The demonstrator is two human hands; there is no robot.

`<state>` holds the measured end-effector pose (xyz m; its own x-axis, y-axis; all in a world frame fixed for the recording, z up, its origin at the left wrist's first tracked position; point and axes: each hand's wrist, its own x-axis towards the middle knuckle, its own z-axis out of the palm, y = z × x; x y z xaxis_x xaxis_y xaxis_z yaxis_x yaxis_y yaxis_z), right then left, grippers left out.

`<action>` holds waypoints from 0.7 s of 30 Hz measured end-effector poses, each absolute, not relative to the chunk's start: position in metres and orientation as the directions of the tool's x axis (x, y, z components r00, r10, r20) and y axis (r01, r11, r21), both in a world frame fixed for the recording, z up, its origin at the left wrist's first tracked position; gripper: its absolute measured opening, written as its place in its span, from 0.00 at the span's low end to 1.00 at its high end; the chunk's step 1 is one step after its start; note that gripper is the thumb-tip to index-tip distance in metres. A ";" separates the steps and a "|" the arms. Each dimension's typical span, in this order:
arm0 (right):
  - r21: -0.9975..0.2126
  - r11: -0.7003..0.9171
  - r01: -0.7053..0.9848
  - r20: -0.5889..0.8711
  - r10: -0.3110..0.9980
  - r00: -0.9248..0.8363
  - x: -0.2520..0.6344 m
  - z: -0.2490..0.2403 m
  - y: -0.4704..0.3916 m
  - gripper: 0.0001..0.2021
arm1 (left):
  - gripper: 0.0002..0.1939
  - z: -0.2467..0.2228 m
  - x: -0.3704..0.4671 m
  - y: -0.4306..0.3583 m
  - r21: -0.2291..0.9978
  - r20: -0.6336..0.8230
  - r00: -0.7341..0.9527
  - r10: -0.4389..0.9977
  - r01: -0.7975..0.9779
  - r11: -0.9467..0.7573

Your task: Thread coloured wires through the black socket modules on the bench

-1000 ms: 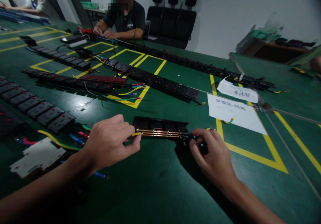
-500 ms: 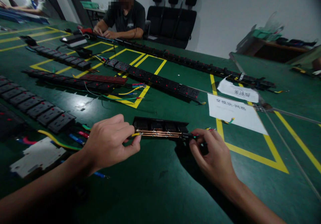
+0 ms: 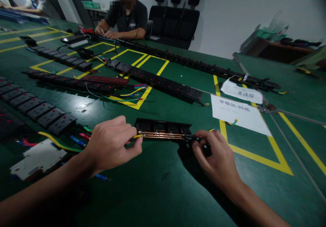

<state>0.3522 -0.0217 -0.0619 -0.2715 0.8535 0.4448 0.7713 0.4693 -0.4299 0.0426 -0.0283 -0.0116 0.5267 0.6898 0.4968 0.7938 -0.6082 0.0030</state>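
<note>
Between my hands is a short black socket strip (image 3: 164, 128), its underside toward me, with bare copper bars (image 3: 163, 135) running along its length. My left hand (image 3: 113, 145) pinches the strip's left end, where a short yellow wire (image 3: 138, 136) shows between finger and thumb. At the opposite end, my right hand (image 3: 216, 152) has thumb and fingers closed around the strip's dark wire end, with a bit of green showing. The fingers partly hide both ends.
Rows of black socket strips (image 3: 158, 81) lie across the green table (image 3: 152, 186). Left of me are a white breaker-like block (image 3: 38, 159) and coloured wires (image 3: 58, 144). Paper sheets (image 3: 239, 113) with writing lie at right. A co-worker (image 3: 127, 20) sits opposite.
</note>
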 end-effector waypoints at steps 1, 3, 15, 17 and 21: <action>-0.432 0.465 0.773 0.441 0.856 -0.269 0.352 -0.062 -0.022 0.07 | 0.16 -0.011 0.043 -0.028 0.002 0.495 0.530 0.689 0.792 -0.611; -0.435 0.461 0.773 0.438 0.859 -0.266 0.352 -0.062 -0.022 0.07 | 0.16 -0.011 0.043 -0.028 0.000 0.490 0.534 0.689 0.790 -0.612; -0.453 0.439 0.776 0.432 0.869 -0.239 0.352 -0.062 -0.021 0.07 | 0.18 -0.007 0.039 -0.025 -0.069 0.448 0.601 0.662 0.761 -0.645; -0.453 0.441 0.775 0.433 0.869 -0.242 0.352 -0.062 -0.021 0.07 | 0.18 -0.007 0.039 -0.025 -0.077 0.445 0.607 0.659 0.759 -0.647; -0.457 0.436 0.775 0.425 0.873 -0.240 0.353 -0.063 -0.021 0.07 | 0.18 -0.006 0.039 -0.025 -0.079 0.453 0.607 0.653 0.757 -0.649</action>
<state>0.3529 -0.0210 -0.0630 -0.2403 0.8728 0.4247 0.7753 0.4359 -0.4571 0.0395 -0.0252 -0.0063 0.6071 0.6525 0.4535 0.7567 -0.6490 -0.0792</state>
